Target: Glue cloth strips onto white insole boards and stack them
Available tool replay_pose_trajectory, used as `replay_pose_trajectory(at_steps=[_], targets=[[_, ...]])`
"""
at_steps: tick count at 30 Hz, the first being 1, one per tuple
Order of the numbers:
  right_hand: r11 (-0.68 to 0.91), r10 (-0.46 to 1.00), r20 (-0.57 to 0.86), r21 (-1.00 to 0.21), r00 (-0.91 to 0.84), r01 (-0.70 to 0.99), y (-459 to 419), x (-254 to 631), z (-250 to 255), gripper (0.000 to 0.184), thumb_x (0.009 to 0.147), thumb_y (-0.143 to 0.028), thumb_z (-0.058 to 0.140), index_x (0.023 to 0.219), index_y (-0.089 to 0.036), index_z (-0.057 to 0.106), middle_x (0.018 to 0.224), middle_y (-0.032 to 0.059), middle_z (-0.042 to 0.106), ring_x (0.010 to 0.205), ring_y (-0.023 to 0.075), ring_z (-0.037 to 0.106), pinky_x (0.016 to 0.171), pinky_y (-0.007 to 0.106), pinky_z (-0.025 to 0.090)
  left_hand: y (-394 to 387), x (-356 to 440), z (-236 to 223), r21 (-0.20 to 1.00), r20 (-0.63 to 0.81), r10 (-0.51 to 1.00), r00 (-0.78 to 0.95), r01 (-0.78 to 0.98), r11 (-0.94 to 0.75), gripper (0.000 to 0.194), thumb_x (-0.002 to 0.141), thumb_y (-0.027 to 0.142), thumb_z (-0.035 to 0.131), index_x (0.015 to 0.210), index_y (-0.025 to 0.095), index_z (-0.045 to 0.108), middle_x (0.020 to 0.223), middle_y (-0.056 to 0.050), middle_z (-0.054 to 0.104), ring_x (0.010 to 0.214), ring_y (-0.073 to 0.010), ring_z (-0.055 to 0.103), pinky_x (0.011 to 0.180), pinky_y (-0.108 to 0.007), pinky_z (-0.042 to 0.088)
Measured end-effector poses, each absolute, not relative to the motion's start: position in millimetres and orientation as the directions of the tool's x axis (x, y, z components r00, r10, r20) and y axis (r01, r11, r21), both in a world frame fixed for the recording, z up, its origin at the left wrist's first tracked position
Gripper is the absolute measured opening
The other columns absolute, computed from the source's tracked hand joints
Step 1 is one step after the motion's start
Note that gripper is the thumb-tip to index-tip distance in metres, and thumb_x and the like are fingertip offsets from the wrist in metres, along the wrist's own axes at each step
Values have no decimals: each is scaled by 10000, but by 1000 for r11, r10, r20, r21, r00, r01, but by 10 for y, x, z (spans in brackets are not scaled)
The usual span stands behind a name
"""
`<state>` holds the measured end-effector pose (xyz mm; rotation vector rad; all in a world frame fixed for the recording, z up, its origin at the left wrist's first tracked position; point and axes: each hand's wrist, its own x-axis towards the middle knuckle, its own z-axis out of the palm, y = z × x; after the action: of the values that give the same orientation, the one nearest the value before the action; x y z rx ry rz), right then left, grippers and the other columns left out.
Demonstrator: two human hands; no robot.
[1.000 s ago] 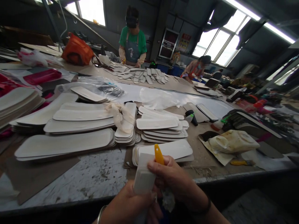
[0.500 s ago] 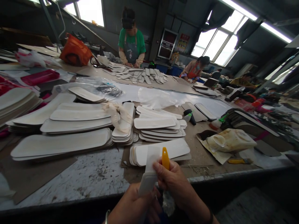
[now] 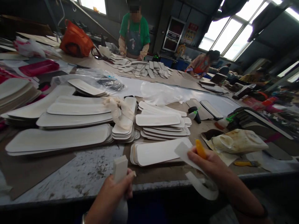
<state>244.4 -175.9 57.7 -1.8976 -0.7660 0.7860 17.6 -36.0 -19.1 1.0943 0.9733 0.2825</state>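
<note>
L grip (image 3: 118, 193) clamped round white bundle (image 3: 120, 166), roughly upright by near edge of table (image 3: 93, 179); R grip (image 3: 206, 160) pinches thin white strip (image 3: 183, 152) + yellow handle (image 3: 200, 149). Strip's prob. light, bendy, easily creased; I'd take one end, gently. Panel stack (image 3: 158, 152) lies just beyond.

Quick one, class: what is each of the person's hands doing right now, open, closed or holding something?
Left hand: closed, holding a pale piece.
Right hand: closed, holding a yellow handle and a thin pale strip.
</note>
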Motion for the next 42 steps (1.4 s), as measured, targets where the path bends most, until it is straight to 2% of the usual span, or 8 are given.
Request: replay_pose_trajectory(at_steps=[3,6,10,18,23,35,39,42], targets=[[-377,907,-198,-773,371,510,-1484,2462,556,355,789,-433,597,545,-195,493,564,-33,461,524,113,380,497,240,304,-168,333,-84,881,-471,706,530,244,405,458,623,537,686,856,151,604,486,34,577,495,-136,509,527,-255,400],[-315,949,-244,-742,199,592,-1137,2385,517,303,827,-337,552,566,-192,497,570,-42,470,531,109,395,497,227,293,-78,488,-74,864,-503,687,525,329,381,539,562,537,702,897,127,601,450,28,573,468,-144,495,502,-261,372],[-298,949,-284,-676,135,674,-790,2328,465,277,807,-265,606,560,-188,506,535,-55,466,502,101,406,476,218,269,-46,563,-112,856,-514,680,523,357,373,409,551,509,683,747,166,574,440,46,533,460,-126,466,495,-251,338],[-323,910,-389,-439,147,838,-555,2305,339,219,839,-245,623,635,-176,581,611,-8,568,558,126,487,514,229,275,5,559,-42,827,-562,640,524,391,405,321,530,495,651,608,201,550,437,35,516,477,-136,444,524,-270,336],[-317,878,-460,-351,132,881,-530,2279,376,204,874,-295,577,735,-161,645,693,35,634,612,143,529,534,233,284,18,576,-88,824,-565,634,529,404,398,307,549,479,636,639,193,568,453,39,521,485,-135,440,529,-269,328],[-242,903,-406,-222,137,945,-576,2233,375,206,876,-358,577,859,-176,672,829,79,704,759,213,630,559,263,284,-1,684,-154,843,-521,723,455,405,353,375,519,550,642,565,203,508,448,65,431,474,-106,353,486,-258,260],[-375,848,-460,-174,261,911,-936,2520,463,189,853,-358,606,795,-187,663,778,53,684,734,200,611,564,254,293,-2,655,-217,844,-513,737,440,415,339,424,519,585,655,596,186,533,458,61,436,489,-110,366,498,-259,270],[-535,806,-400,-178,436,826,-1340,2853,499,176,877,-303,560,793,-177,649,800,47,670,737,183,598,606,245,335,0,614,-257,837,-526,741,418,409,363,452,497,593,677,625,175,565,451,60,450,485,-116,384,495,-257,284]])
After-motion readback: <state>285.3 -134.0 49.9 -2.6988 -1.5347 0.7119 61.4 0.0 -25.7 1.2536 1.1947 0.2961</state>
